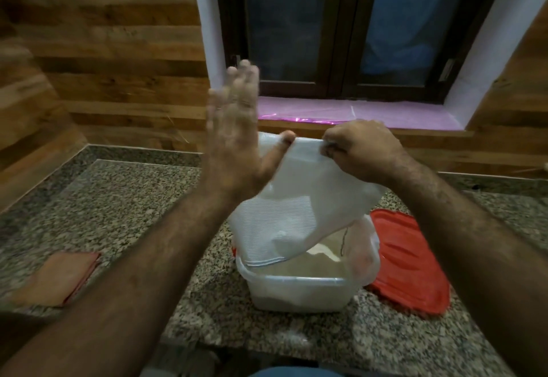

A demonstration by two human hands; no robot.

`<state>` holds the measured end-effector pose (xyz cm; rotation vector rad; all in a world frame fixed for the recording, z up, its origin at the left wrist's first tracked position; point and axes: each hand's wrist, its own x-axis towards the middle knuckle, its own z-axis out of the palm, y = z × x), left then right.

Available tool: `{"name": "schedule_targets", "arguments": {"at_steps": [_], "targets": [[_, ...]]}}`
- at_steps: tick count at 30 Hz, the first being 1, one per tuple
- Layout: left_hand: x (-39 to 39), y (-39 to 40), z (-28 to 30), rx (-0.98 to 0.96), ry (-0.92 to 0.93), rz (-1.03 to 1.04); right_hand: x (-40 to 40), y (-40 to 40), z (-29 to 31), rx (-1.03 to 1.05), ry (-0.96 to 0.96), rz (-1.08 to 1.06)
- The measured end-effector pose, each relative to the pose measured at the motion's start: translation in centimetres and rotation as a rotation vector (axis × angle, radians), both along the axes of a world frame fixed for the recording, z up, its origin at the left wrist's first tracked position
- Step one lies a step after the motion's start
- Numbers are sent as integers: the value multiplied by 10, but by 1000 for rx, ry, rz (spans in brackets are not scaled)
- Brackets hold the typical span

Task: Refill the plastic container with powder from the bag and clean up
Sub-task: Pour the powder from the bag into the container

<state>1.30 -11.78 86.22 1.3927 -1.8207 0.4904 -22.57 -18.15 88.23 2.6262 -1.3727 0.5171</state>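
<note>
Starting at the left of my view, a folded orange cloth (63, 277) lies on the granite counter (124, 198), well apart from the work. My left hand (237, 136) is raised with fingers spread flat and blurred; only its thumb touches the upper edge of the white bag (299, 198). The bag hangs upturned, mouth down inside the clear plastic container (296, 290), which stands at counter centre. Pale powder (314, 264) covers the container floor. My right hand (358, 151) is closed, pinching the bag's top corner. A red lid (409, 264) lies flat just beside the container's right side.
</note>
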Motion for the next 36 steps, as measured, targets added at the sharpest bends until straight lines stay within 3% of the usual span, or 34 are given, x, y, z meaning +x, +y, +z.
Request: {"name": "schedule_targets", "arguments": {"at_steps": [3, 7, 11, 15, 18, 21, 25, 28, 31, 36], "targets": [[-16, 1, 2, 398, -287, 8, 4, 0, -2, -46, 13, -2], [-16, -1, -1, 269, -216, 60, 7, 2, -4, -58, -10, -9], [-15, -4, 1, 513, -287, 95, 9, 5, -3, -57, -15, -10], [-15, 1, 2, 325, -200, 114, 11, 5, -4, -57, -63, -11], [-17, 0, 0, 476, -283, 132, 10, 6, -5, -93, -38, -26], [-15, 1, 0, 401, -215, 120, 11, 9, -5, -80, -59, -26], [-16, 0, 0, 516, -380, 142, 10, 10, -4, -97, -20, -25], [-15, -2, -2, 453, -294, 126, 12, 12, -5, -101, -26, -12], [-14, -3, -2, 518, -348, 133, 12, 13, -6, -110, -29, -21], [-14, -1, -3, 440, -277, 139, 12, 14, -6, -108, -44, -36]]}}
